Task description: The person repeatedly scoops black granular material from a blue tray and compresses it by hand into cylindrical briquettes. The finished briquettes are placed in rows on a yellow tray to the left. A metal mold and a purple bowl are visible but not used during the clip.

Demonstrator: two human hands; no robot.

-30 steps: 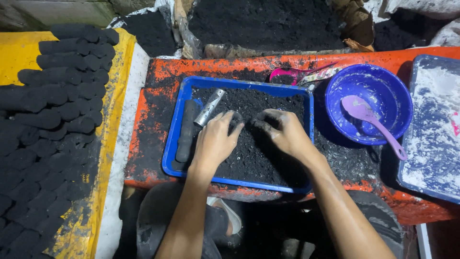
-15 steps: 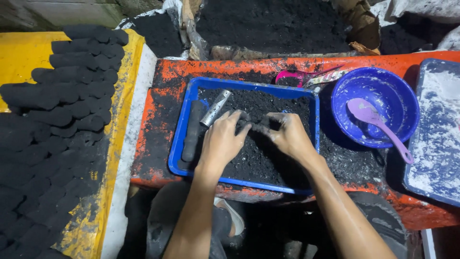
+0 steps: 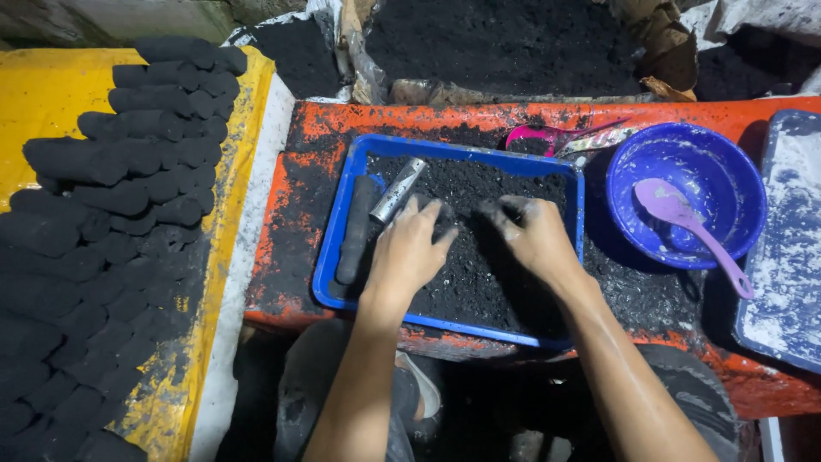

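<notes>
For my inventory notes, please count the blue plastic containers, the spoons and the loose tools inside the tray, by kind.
Blue plastic containers: 2, the rectangular blue plastic tray and the round blue plastic bowl
Purple plastic spoon: 1
Tools in tray: 2, the short silver metal tube and the black rod
Total: 5

- Both forearms are bare to past the elbow; no sleeves, watch or bracelet show.
- The left hand (image 3: 409, 250) wears no glove or ring; black powder smudges its fingertips.
- The right hand (image 3: 534, 237) is also ungloved, its fingers dusted with the same black powder.
- Dark, soot-marked trousers (image 3: 316, 385) cover the legs below.
</notes>
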